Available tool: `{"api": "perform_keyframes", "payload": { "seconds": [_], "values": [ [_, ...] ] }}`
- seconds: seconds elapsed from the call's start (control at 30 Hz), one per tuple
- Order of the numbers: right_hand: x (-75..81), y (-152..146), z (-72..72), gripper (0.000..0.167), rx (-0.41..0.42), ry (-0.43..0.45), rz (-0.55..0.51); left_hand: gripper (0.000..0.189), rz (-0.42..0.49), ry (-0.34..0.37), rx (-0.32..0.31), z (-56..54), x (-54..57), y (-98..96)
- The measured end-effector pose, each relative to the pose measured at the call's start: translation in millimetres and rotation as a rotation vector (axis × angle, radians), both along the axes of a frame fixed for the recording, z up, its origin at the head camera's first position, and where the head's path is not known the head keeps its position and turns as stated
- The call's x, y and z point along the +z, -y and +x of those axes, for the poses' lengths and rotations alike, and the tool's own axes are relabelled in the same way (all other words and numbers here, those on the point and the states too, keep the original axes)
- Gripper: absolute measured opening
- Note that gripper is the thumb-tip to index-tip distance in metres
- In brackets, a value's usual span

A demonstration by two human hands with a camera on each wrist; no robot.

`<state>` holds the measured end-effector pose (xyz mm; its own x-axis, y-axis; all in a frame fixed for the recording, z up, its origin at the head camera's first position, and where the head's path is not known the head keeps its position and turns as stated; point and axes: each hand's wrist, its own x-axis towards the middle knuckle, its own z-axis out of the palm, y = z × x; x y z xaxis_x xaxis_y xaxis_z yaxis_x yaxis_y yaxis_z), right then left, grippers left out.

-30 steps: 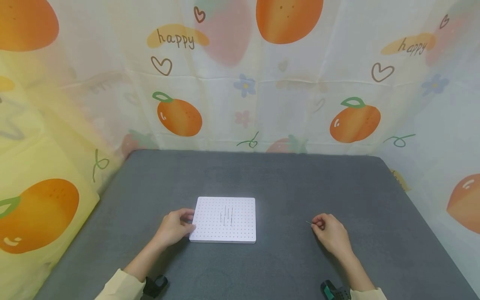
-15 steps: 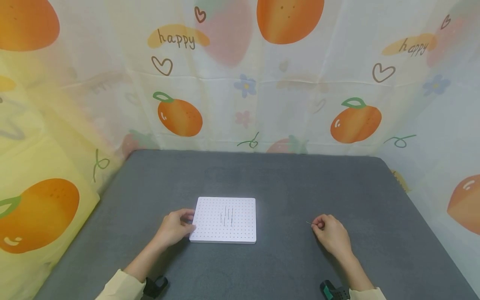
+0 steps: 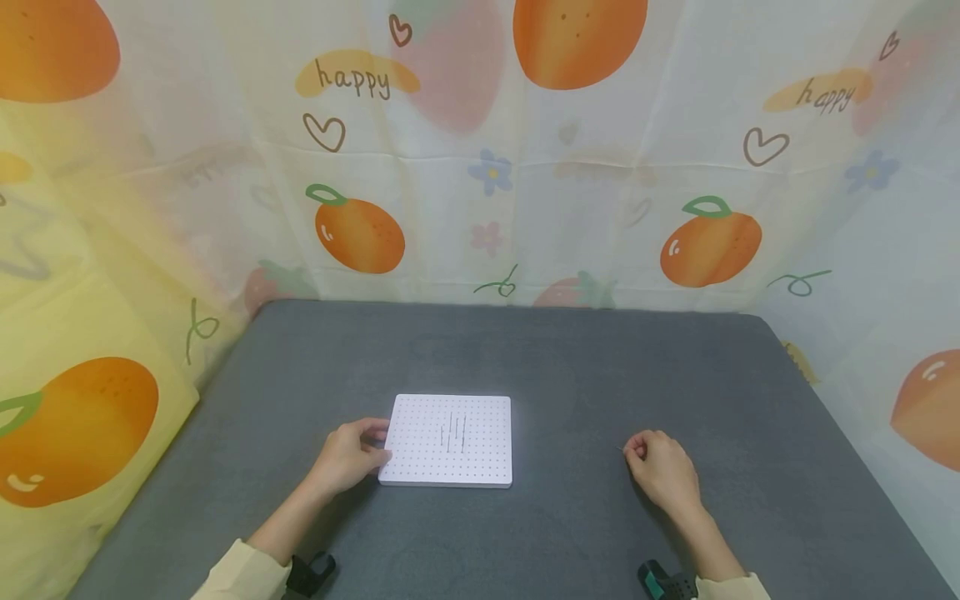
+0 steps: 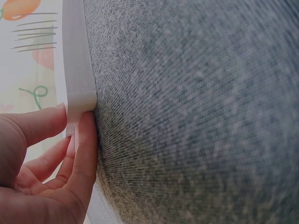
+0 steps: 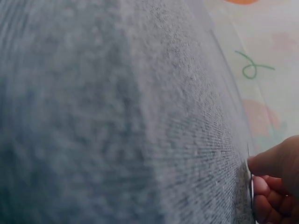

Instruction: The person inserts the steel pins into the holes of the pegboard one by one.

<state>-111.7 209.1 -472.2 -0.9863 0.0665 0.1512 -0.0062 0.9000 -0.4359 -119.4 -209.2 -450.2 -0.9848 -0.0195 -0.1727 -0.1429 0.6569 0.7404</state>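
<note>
A white pegboard (image 3: pixel 480 467), dotted with rows of small holes, lies flat on the grey table. Several thin dark metal pins (image 4: pixel 35 33) stick out of its face in the left wrist view. My left hand (image 3: pixel 348 454) grips the board's left edge, thumb on top and fingers against the side and underneath. Well to the right of the board, my right hand (image 3: pixel 663 467) stays low over the table, thumb and index finger pinching a thin metal pin (image 5: pixel 252 193). Most of that pin is hidden by the fingers, and in the head view only a faint tip shows.
The grey cloth-covered table (image 3: pixel 570 358) runs back to a curtain (image 3: pixel 555 208) printed with oranges and hearts. Dark wrist cameras are strapped near both sleeves. Bare cloth lies between the board and my right hand.
The pin in my right hand poked out leftward before; now it barely shows beyond the fingertips. That hand has shifted only slightly. My left hand and the pegboard look unmoved.
</note>
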Motion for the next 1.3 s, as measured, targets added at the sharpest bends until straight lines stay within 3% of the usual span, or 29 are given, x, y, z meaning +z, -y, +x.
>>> {"api": "perform_keyframes", "payload": {
  "seconds": [0.5, 1.3],
  "values": [
    [8.5, 7.0, -7.6, 0.010, 0.020, -0.020, -0.069, 0.043, 0.001, 0.002, -0.007, 0.2, 1.7, -0.4],
    [26.4, 45.0, -22.3, 0.007, 0.177, 0.064, -0.189, 0.043, -0.017, -0.004, -0.005, -0.7, 0.8, 0.3]
  ]
}}
